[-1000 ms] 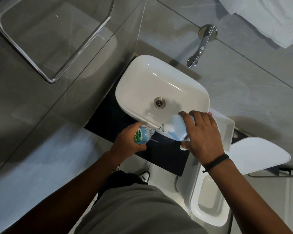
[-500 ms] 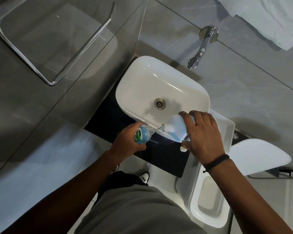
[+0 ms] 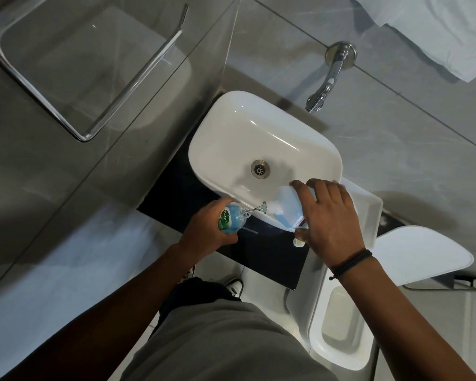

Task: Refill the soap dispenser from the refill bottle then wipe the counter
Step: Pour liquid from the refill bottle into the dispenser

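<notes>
My left hand grips a small blue soap dispenser bottle with a green Dettol label, at the front rim of the white sink. Its clear neck points right. My right hand holds a larger translucent refill bottle with blue liquid, tipped to the left. The refill bottle's narrow mouth meets the dispenser's neck over the black counter. I cannot make out the liquid flowing. A small white cap-like piece lies on the counter under my right hand.
A chrome wall tap hangs over the sink's back. A white toilet with its lid up stands right of the counter. White towels hang at top right, and a chrome rail is on the left wall.
Both hands keep the same pose with the two bottles mouth to mouth. Only the view has drifted slightly.
</notes>
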Tool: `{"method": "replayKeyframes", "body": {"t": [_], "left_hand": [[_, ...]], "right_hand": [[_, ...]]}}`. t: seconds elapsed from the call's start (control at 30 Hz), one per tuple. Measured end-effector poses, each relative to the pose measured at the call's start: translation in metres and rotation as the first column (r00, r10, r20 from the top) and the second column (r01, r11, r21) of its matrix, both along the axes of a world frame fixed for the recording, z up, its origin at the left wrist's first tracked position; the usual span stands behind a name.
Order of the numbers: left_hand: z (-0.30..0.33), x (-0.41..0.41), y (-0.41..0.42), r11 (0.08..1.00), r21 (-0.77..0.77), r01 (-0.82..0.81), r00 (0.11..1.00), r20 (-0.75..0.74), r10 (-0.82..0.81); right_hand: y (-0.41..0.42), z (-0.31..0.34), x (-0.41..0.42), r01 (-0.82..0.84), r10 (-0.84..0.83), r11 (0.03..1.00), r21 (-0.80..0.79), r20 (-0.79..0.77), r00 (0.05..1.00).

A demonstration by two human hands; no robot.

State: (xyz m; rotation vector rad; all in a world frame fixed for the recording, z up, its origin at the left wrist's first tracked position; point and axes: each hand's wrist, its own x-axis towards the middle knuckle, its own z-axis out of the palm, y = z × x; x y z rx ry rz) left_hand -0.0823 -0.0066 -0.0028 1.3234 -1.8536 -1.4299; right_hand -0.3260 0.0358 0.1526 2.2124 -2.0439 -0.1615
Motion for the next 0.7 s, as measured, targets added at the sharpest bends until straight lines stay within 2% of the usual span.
{"method": "replayKeyframes", "body": {"t": [0.7], "left_hand": [[0.0033,0.0021,0.0037,1.0,-0.017,-0.006,1.0,0.017,0.006]], "right_hand": [[0.0015,0.0033,0.003,0.008,-0.008,1.0,0.016,-0.011,1.0]]}}
